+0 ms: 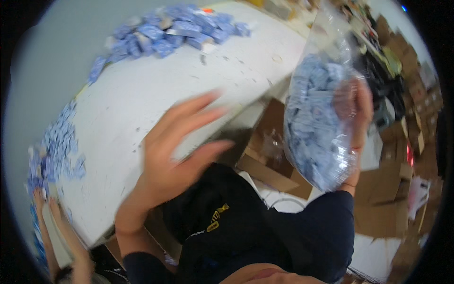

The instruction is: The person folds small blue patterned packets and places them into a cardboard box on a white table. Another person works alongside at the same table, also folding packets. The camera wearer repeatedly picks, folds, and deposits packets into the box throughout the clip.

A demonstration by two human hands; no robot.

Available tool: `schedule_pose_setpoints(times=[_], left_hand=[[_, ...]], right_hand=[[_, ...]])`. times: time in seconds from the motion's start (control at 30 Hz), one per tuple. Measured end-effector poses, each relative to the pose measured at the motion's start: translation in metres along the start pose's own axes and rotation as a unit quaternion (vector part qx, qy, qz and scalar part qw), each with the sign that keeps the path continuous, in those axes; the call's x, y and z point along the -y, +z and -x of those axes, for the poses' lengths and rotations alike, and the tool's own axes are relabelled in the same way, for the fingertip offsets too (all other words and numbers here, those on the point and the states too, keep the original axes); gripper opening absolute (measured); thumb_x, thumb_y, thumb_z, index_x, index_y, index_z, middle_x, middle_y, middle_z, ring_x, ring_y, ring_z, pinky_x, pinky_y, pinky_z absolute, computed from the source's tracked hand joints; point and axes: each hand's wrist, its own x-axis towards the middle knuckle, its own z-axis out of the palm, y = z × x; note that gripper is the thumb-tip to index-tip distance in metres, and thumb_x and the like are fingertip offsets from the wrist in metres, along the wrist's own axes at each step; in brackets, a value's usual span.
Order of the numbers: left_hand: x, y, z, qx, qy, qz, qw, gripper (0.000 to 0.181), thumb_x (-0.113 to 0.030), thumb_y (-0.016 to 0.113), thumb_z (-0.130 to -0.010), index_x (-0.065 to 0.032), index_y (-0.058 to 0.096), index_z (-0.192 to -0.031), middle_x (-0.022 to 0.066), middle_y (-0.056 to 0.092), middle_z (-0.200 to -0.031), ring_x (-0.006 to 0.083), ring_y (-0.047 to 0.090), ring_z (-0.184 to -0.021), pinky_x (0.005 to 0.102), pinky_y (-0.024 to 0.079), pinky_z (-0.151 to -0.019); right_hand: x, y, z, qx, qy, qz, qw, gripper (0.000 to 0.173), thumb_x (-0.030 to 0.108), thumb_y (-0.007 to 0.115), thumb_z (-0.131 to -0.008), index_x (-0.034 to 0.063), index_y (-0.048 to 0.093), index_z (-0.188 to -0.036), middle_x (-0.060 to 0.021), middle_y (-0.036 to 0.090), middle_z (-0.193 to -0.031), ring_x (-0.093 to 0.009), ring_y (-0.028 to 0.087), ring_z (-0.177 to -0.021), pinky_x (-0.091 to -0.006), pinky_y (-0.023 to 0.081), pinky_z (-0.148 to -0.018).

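My right hand (360, 103) holds up a clear plastic bag (319, 124) by its right side, above the floor beside the table. Many small light-blue packets (310, 103) fill the bag's lower part, and its upper end stands up loose. Part of that hand shows through the plastic. My left hand (170, 142), blurred, is over the near edge of the white table (198, 92) with fingers spread and nothing in them. Across the table's far side lies a heap of blue-violet patterned small boxes (159, 32).
At the left, a spread of light-blue packets (60, 138) lies by more small boxes (37, 167), where another person's hands (46, 198) reach in. An open cardboard box (269, 156) stands below the bag. Cartons (383, 198) and black plastic (383, 78) crowd the right.
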Motion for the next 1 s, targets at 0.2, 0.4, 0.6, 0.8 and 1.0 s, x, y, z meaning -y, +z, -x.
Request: schedule_pose_setpoints(times=[0.2, 0.4, 0.6, 0.8, 1.0], left_hand=[[-0.046, 0.013, -0.167, -0.217, 0.134, 0.028, 0.966, 0.048, -0.038, 0.077, -0.070, 0.0049, 0.067, -0.090, 0.0241, 0.066, -0.091, 0.0345, 0.065, -0.088, 0.0376, 0.051, -0.080], [0.000, -0.076, -0.134, -0.323, 0.042, -0.175, 0.929, 0.011, -0.015, 0.068, -0.064, -0.0057, 0.062, -0.068, 0.0135, 0.064, -0.070, 0.0358, 0.063, -0.069, 0.0442, 0.050, -0.060], [0.095, -0.186, -0.053, -0.406, -0.105, -0.437, 0.796, 0.010, -0.012, 0.067, -0.063, -0.0084, 0.061, -0.070, 0.0107, 0.065, -0.076, 0.0324, 0.065, -0.077, 0.0456, 0.050, -0.063], [0.108, -0.240, -0.054, -0.419, -0.335, -0.399, 0.744, 0.037, -0.040, 0.083, -0.066, -0.0140, 0.057, -0.075, 0.0068, 0.066, -0.079, 0.0302, 0.064, -0.078, 0.0432, 0.050, -0.066], [0.118, -0.275, -0.065, -0.368, -0.414, -0.400, 0.731, 0.045, -0.043, 0.088, -0.058, -0.0160, 0.063, -0.084, 0.0047, 0.069, -0.087, 0.0242, 0.066, -0.086, 0.0384, 0.052, -0.074]], right_hand=[[0.113, 0.093, -0.119, -0.085, -0.189, 0.061, 0.976, 0.030, 0.017, 0.047, -0.099, 0.0066, 0.051, -0.127, -0.0082, 0.061, -0.104, -0.016, 0.060, -0.088, -0.0297, 0.050, -0.080], [-0.012, 0.143, -0.266, 0.335, -0.113, -0.093, 0.931, 0.052, 0.019, 0.056, -0.095, 0.0066, 0.042, -0.144, -0.0034, 0.061, -0.103, -0.013, 0.059, -0.086, -0.0248, 0.048, -0.073], [-0.044, 0.354, -0.140, 0.316, -0.142, 0.034, 0.938, 0.028, 0.032, 0.059, -0.095, 0.0117, 0.059, -0.076, 0.0091, 0.038, -0.062, -0.002, 0.033, -0.055, -0.0217, 0.024, -0.048], [-0.033, 0.382, -0.135, 0.359, -0.003, 0.034, 0.933, 0.038, 0.033, 0.060, -0.094, 0.0156, 0.049, -0.063, 0.0114, 0.036, -0.060, 0.000, 0.028, -0.055, -0.0230, 0.020, -0.048], [-0.036, 0.362, -0.127, 0.397, -0.118, 0.129, 0.901, 0.039, 0.028, 0.062, -0.093, 0.0076, 0.050, -0.062, 0.0100, 0.040, -0.059, -0.001, 0.033, -0.056, -0.0236, 0.025, -0.047]])
